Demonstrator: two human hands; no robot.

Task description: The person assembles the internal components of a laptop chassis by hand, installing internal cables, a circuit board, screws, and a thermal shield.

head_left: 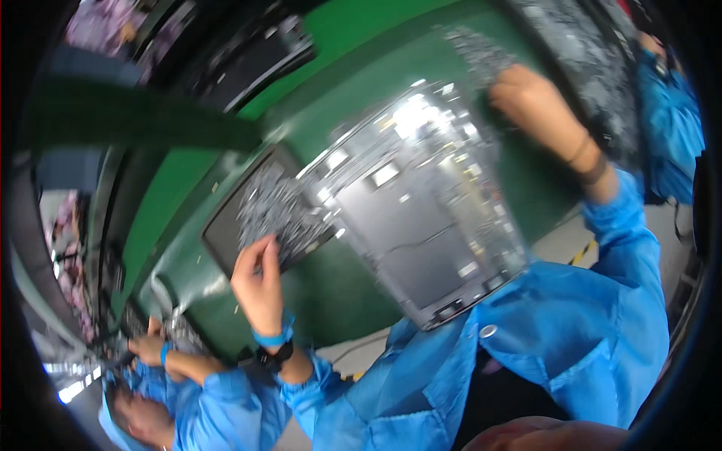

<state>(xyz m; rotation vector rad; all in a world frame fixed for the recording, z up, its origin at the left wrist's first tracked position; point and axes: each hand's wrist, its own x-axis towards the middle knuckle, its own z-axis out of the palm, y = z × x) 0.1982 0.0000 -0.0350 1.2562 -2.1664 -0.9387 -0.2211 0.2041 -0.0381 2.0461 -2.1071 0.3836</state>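
An opened flat electronic device [417,244], silver and dark grey with exposed circuit boards, lies tilted between my hands, its lower end against my blue smock. My left hand [257,286] is at the near edge of a pile of small grey metallic pieces [274,207], which rests on a dark tray [222,233]. Its thumb and fingertips are pinched; anything between them is too small to name. On the far right, my right hand [534,105] is closed, fingertips down beside another pile of small grey pieces [477,52]. What it grips is hidden and blurred.
A green mat [331,289] covers the bench. Beyond it stands a rack with dark panels [263,64]. Many grey pieces fill a long dark tray [590,71] at the right. A co-worker [203,391] works at the lower left; another person's blue sleeve [665,135] shows at the right.
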